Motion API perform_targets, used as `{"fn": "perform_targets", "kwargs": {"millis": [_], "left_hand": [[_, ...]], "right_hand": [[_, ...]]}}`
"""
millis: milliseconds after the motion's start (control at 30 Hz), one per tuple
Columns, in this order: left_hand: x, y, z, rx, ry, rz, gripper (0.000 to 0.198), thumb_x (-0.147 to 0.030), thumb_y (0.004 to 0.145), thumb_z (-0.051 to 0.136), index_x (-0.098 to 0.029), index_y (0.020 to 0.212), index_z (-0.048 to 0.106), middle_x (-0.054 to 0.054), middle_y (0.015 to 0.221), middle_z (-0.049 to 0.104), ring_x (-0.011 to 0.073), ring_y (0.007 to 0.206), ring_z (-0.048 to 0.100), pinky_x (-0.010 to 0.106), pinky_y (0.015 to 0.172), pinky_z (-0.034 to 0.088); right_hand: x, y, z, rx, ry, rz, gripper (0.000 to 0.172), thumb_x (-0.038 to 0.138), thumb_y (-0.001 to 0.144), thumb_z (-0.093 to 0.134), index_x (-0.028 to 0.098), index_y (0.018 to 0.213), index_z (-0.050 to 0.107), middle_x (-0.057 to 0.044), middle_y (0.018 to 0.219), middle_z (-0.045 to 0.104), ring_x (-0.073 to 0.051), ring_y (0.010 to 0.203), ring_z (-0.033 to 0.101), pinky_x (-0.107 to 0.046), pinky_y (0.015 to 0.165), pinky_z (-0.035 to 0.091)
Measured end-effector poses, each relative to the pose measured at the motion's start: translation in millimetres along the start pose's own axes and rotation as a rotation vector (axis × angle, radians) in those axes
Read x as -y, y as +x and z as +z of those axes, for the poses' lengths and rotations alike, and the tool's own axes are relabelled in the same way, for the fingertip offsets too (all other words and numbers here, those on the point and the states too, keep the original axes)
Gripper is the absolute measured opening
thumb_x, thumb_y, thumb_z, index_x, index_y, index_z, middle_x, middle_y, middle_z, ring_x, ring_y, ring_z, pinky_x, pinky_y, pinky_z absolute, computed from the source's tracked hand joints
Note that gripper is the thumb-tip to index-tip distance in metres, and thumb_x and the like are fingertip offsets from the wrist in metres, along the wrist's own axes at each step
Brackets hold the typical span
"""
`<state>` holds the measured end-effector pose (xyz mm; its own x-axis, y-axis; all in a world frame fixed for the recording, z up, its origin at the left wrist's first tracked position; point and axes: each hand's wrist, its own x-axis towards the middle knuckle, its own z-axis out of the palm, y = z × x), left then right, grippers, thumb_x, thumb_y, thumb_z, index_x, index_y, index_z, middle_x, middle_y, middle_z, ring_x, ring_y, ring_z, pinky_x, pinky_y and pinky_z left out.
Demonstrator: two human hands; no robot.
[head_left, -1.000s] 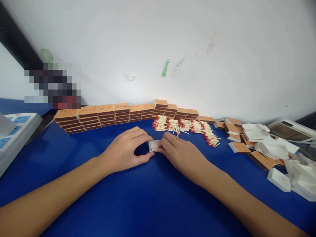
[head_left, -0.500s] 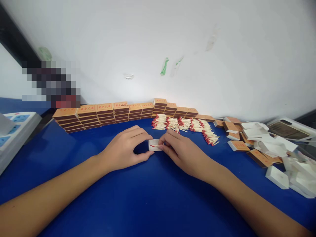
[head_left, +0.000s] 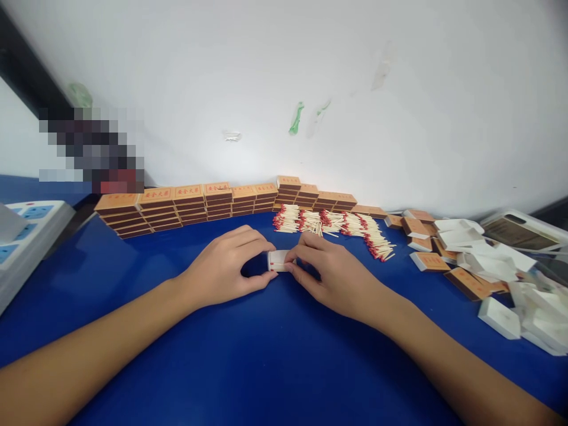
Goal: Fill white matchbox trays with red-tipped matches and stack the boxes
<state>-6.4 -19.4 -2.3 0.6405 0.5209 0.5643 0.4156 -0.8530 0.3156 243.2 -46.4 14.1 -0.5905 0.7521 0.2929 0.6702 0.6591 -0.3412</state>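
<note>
Lying before a white wall (head_left: pixel 346 136), the blue table (head_left: pixel 248 367) bears a long row of stacked orange matchboxes (head_left: pixel 218 202) and, at the right, a heap of loose white trays (head_left: pixel 499 318). The left hand (head_left: pixel 225 264), curved into a wide C, grips the left end of a small tray (head_left: pixel 279 258) between thumb and fingertips. The right hand (head_left: pixel 331 267) bends thumb and fingers close together over its right end; whether they pinch a match cannot be told. Piles of matches (head_left: pixel 288 219) lie just beyond the right hand. The small tray sits between both hands, red match heads (head_left: pixel 272 265) showing inside at its left end.
</note>
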Motion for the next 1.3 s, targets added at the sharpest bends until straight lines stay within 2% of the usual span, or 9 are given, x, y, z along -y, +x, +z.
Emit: {"fn": "perform_targets", "kwargs": {"millis": [133, 267, 367, 467, 600, 767, 967, 1133, 1300], "left_hand": [[0, 1, 0.1, 0.003, -0.003, 0.000, 0.023, -0.026, 0.096, 0.073, -0.019, 0.117, 0.071, 0.007, 0.109, 0.076, 0.0234, 0.101, 0.069, 0.038, 0.089, 0.060], [1, 0, -0.4, 0.008, -0.006, -0.023, 0.022, -0.030, 0.097, 0.073, -0.020, 0.117, 0.072, 0.007, 0.109, 0.077, 0.0234, 0.102, 0.069, 0.039, 0.090, 0.060], [1, -1, -0.5, 0.013, -0.012, -0.049, 0.023, -0.031, 0.097, 0.073, -0.020, 0.117, 0.072, 0.007, 0.110, 0.077, 0.0235, 0.102, 0.070, 0.038, 0.089, 0.060], [1, -1, -0.2, 0.021, -0.012, -0.058, 0.022, -0.030, 0.097, 0.073, -0.021, 0.117, 0.072, 0.007, 0.110, 0.077, 0.0233, 0.103, 0.070, 0.038, 0.090, 0.060], [2, -1, 0.4, 0.018, -0.005, -0.053, 0.024, -0.031, 0.097, 0.073, -0.020, 0.118, 0.072, 0.007, 0.111, 0.077, 0.0232, 0.103, 0.070, 0.038, 0.091, 0.060], [2, 0, 0.0, 0.017, -0.006, -0.045, 0.024, -0.032, 0.097, 0.073, -0.020, 0.118, 0.072, 0.007, 0.110, 0.077, 0.0231, 0.103, 0.070, 0.038, 0.091, 0.060], [2, -2, 0.8, 0.018, -0.005, -0.036, 0.025, -0.032, 0.098, 0.073, -0.019, 0.119, 0.072, 0.007, 0.110, 0.077, 0.0231, 0.102, 0.069, 0.038, 0.090, 0.060], [2, -1, 0.9, 0.026, 0.000, -0.045, 0.026, -0.032, 0.098, 0.073, -0.020, 0.120, 0.073, 0.007, 0.111, 0.077, 0.0235, 0.102, 0.070, 0.038, 0.090, 0.060], [2, 0, 0.6, 0.029, 0.000, -0.045, 0.027, -0.032, 0.097, 0.074, -0.020, 0.121, 0.073, 0.008, 0.110, 0.077, 0.0239, 0.103, 0.070, 0.038, 0.091, 0.060]], "right_hand": [[-7, 2, -13, -0.075, -0.003, -0.043, 0.015, 0.019, 0.105, 0.057, 0.020, 0.107, 0.072, -0.007, 0.097, 0.064, -0.018, 0.079, 0.062, -0.031, 0.068, 0.048], [-34, -2, -41, -0.226, -0.169, 0.009, 0.017, 0.024, 0.105, 0.056, 0.020, 0.097, 0.071, -0.007, 0.093, 0.066, -0.019, 0.079, 0.062, -0.033, 0.070, 0.047], [-54, -11, -53, -0.167, -0.253, 0.124, 0.020, 0.030, 0.104, 0.058, 0.021, 0.089, 0.069, -0.005, 0.084, 0.065, -0.020, 0.073, 0.061, -0.033, 0.067, 0.044], [-64, -15, -48, -0.078, -0.247, 0.149, 0.017, 0.030, 0.103, 0.057, 0.021, 0.095, 0.069, -0.006, 0.086, 0.067, -0.020, 0.074, 0.062, -0.032, 0.067, 0.044], [-65, -12, -30, -0.081, -0.301, 0.134, 0.017, 0.025, 0.105, 0.052, 0.020, 0.103, 0.067, -0.010, 0.099, 0.068, -0.023, 0.083, 0.064, -0.034, 0.073, 0.047], [-74, -9, -21, -0.082, -0.393, 0.091, 0.032, 0.018, 0.107, 0.042, 0.020, 0.130, 0.065, -0.013, 0.113, 0.063, -0.022, 0.084, 0.063, -0.035, 0.072, 0.049], [-88, -8, -17, -0.071, -0.441, 0.057, 0.034, 0.014, 0.107, 0.042, 0.022, 0.127, 0.068, -0.013, 0.118, 0.063, -0.021, 0.086, 0.062, -0.033, 0.070, 0.048], [-92, -4, -16, -0.095, -0.445, 0.056, 0.024, 0.022, 0.110, 0.045, 0.021, 0.115, 0.068, -0.011, 0.115, 0.063, -0.020, 0.087, 0.062, -0.032, 0.071, 0.047], [-89, -2, -18, -0.051, -0.452, 0.076, 0.024, 0.028, 0.111, 0.044, 0.019, 0.110, 0.066, -0.012, 0.111, 0.060, -0.022, 0.085, 0.060, -0.033, 0.070, 0.046]]}}
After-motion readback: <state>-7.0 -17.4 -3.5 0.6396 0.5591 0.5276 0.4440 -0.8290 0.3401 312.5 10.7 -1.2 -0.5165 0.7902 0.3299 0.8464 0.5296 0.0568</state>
